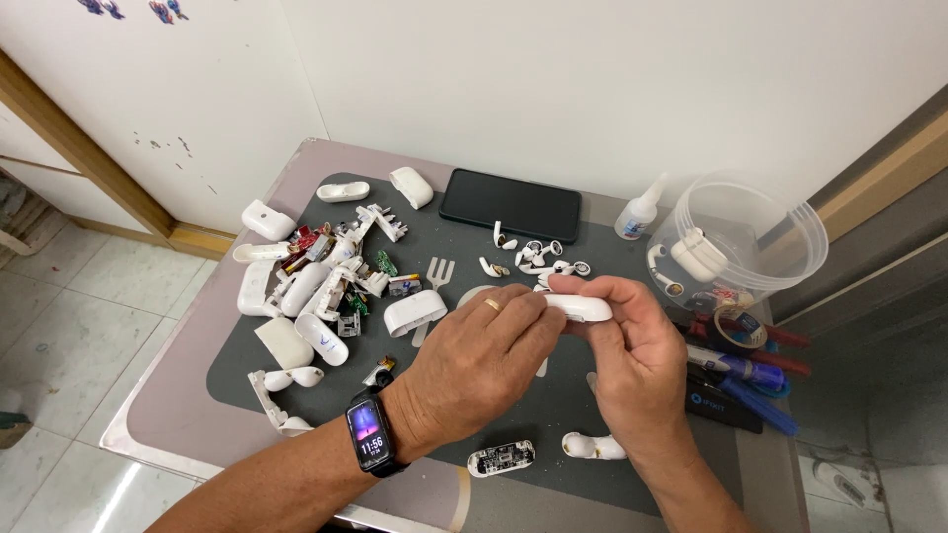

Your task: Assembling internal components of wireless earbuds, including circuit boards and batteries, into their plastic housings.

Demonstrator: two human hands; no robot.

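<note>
Near the middle of the frame, a little right, I hold a small white earbud case shell (578, 307) between both hands, just above the dark mat (553, 395) on the desk (188, 395). My right hand (642, 370) pinches it from below and behind, thumb and forefinger pressed on its rounded ends; my left hand (474, 370) curls over from the left, its fingers (528, 316) closed against the shell's near edge. The shell looks light, hard and glossy, so I judge it slippery and likely to crack if squeezed at the thin rim; gripping it by the curved ends seems safest. To the left lies a heap of opened white cases and circuit boards (316, 286). A black phone (510, 205) lies at upper centre, a glue bottle (640, 212) and clear plastic tub (750, 237) at upper right, and pens (750, 380) at right.
</note>
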